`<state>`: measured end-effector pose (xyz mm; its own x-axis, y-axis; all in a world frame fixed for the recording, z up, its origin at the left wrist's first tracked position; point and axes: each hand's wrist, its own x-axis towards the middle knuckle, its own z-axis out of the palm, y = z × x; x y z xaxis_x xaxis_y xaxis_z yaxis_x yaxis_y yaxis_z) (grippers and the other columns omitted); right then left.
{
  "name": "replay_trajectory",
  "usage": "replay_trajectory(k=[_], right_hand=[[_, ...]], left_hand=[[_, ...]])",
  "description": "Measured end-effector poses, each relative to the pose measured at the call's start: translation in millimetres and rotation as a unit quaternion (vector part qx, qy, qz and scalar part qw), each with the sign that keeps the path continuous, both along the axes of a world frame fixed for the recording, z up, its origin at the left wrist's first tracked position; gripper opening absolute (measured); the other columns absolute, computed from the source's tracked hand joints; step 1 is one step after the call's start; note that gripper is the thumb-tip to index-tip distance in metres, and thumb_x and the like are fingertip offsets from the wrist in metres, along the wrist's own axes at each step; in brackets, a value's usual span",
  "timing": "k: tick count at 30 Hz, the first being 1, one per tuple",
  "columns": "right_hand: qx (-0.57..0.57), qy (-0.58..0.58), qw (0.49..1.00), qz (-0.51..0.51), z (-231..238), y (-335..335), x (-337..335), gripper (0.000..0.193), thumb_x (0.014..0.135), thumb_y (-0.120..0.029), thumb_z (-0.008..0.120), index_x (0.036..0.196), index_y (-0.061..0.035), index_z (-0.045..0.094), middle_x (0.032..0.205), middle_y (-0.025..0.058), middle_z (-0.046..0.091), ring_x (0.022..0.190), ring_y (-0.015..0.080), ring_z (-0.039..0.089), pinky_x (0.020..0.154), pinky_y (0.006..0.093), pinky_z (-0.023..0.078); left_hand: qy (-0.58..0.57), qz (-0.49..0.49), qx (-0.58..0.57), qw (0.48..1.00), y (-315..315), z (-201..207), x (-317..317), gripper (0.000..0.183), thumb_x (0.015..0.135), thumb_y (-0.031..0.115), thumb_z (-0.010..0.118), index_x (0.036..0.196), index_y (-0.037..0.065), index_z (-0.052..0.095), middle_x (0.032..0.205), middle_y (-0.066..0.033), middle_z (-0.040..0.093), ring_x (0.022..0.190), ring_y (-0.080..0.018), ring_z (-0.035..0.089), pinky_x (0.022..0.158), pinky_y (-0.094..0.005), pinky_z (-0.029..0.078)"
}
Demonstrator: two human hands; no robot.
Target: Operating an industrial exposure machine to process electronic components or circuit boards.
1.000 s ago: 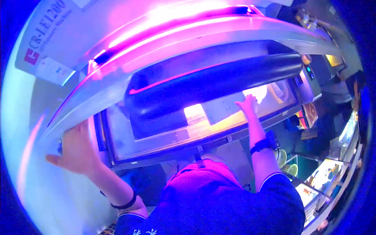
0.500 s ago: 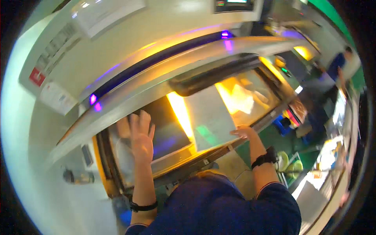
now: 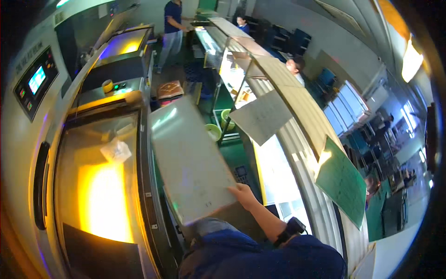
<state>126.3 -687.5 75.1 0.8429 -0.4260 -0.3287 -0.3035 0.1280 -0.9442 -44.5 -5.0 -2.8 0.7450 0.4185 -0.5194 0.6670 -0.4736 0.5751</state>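
Observation:
A large pale grey rectangular panel (image 3: 188, 158) hangs at an angle in front of me, between the glass-topped machine and the light bench. My right hand (image 3: 242, 194), with a black watch on its wrist, is shut on the panel's lower right edge. My left hand is out of sight. Left of the panel lies the machine's glass bed (image 3: 69, 139), with bright yellow light shining through it. On that bed are a crumpled white cloth (image 3: 116, 151) and, at the near end, a dark sheet (image 3: 102, 251).
To the right runs a lit bench (image 3: 278, 172) with a ribbed shelf above. A grey board (image 3: 262, 116) and a green board (image 3: 342, 181) lean there. Green tubs (image 3: 213, 132) stand beyond the panel. A control screen (image 3: 36, 80) is at left; a person (image 3: 173, 23) stands far ahead.
My view has swung right. The pale panel, which lay on the machine's glass, is now lifted off it in my right hand. My left hand has gone out of view.

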Motion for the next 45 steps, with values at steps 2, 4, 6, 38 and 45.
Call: replay_trajectory(k=[2,4,6,38,45], right_hand=[[0.023,-0.050,0.995,-0.085,-20,-18,-26,0.035,0.092,-0.028,0.065,0.109,0.0027,0.066,0.092,0.0039,0.067,0.078,0.0109,0.059,0.070,0.0281,0.048],[0.049,-0.098,0.979,-0.172,-44,-42,-41,0.036,0.093,-0.028,0.064,0.110,0.0036,0.064,0.091,0.0044,0.067,0.077,0.0111,0.059,0.068,0.0283,0.048],[-0.030,-0.019,0.981,-0.192,-63,-72,-42,0.029,0.098,-0.021,0.056,0.113,0.0028,0.060,0.093,0.0053,0.065,0.078,0.0117,0.060,0.062,0.0295,0.051],[0.021,0.082,0.995,-0.054,16,-13,-101,0.059,0.095,-0.049,0.057,0.124,0.0013,0.061,0.108,0.0122,0.068,0.094,0.0223,0.064,0.084,0.0363,0.048],[0.035,0.023,0.896,-0.442,-42,-11,-285,0.046,0.096,-0.036,0.058,0.112,0.0068,0.065,0.097,0.0125,0.069,0.089,0.0201,0.062,0.082,0.0335,0.047]], left_hand=[[-0.075,-0.137,-0.059,0.986,13,4,-9,0.043,0.090,0.023,0.065,0.125,-0.001,0.060,0.107,-0.0228,0.068,0.098,-0.0394,0.063,0.088,-0.0454,0.051],[-0.029,0.124,-0.174,0.976,-24,37,7,0.043,0.091,0.027,0.063,0.123,-0.002,0.060,0.103,-0.0215,0.068,0.093,-0.0383,0.063,0.087,-0.0456,0.051],[-0.004,0.396,-0.251,0.884,-78,77,32,0.044,0.092,0.031,0.062,0.121,-0.003,0.061,0.100,-0.0204,0.068,0.088,-0.0372,0.063,0.085,-0.0460,0.051],[-0.175,-0.352,-0.366,0.844,-314,135,161,0.058,0.070,0.005,0.061,0.126,-0.004,0.053,0.110,-0.0138,0.064,0.094,-0.0250,0.064,0.088,-0.0365,0.051],[-0.066,-0.440,-0.516,0.732,-414,100,130,0.049,0.089,0.002,0.058,0.136,-0.004,0.047,0.128,-0.0134,0.059,0.107,-0.0196,0.060,0.096,-0.0335,0.045]])
